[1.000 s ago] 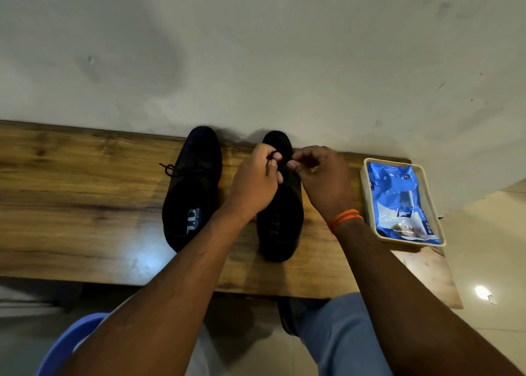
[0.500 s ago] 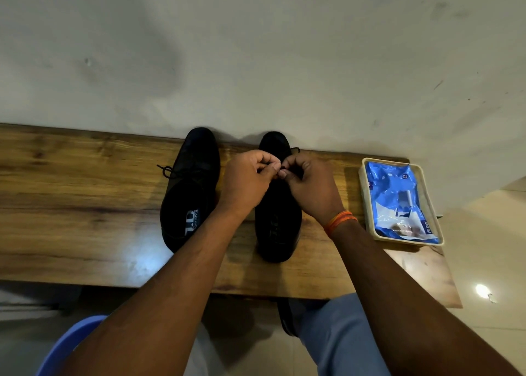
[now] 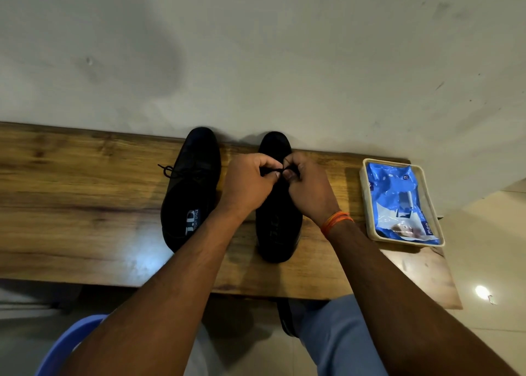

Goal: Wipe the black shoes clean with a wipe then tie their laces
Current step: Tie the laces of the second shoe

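Two black shoes stand side by side on a wooden bench [image 3: 85, 219], toes toward the wall. The left shoe [image 3: 190, 193] has its lace in a bow hanging off its left side. Above the right shoe [image 3: 277, 233], my left hand [image 3: 250, 182] and my right hand [image 3: 307, 188] sit close together, each pinching a piece of that shoe's black lace [image 3: 280, 170] between thumb and fingers. The hands hide the lacing under them. No wipe is in either hand.
A cream tray [image 3: 367, 205] with a blue pack of wipes [image 3: 398, 202] sits at the bench's right end. The wall runs right behind the shoes. A blue plastic seat [image 3: 68, 344] and my light-blue trouser leg [image 3: 338, 338] are below the bench edge.
My hands have come closer together over the right shoe and shifted slightly toward its toe, still pinching the lace. The shoes and tray have stayed put.
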